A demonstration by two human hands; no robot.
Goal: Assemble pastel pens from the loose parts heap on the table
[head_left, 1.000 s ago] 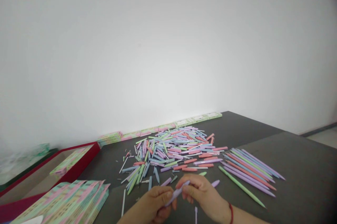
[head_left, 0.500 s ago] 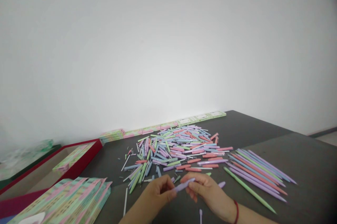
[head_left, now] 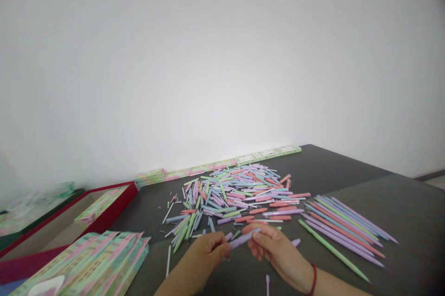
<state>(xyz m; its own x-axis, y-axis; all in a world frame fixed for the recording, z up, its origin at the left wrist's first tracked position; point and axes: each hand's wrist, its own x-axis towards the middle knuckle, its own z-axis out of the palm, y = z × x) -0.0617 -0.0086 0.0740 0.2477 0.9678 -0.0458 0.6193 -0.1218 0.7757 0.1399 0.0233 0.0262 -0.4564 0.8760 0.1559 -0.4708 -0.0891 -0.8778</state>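
Observation:
Between my two hands a purple pen barrel (head_left: 240, 241) is held above the dark table. My left hand (head_left: 208, 254) pinches its lower left end between thumb and fingers. My right hand (head_left: 276, 247), with a red cord at the wrist, grips the other end; its tip shows past the thumb. Just beyond the hands lies a heap of loose pen parts (head_left: 239, 194) in purple, green, blue and coral, with thin white refills among them. To the right, several long pens (head_left: 344, 231) lie side by side. A small purple piece (head_left: 267, 282) lies on the table below my right hand.
Patterned pastel packages (head_left: 100, 263) are stacked at the front left. Behind them stands a red-rimmed box (head_left: 118, 212) with more packages inside. A row of flat boxes (head_left: 222, 164) runs along the wall at the back. Clear plastic (head_left: 38, 208) lies at far left.
My left hand has shifted slightly left along the barrel, so more of the barrel shows between my hands. The whole view has shifted a little.

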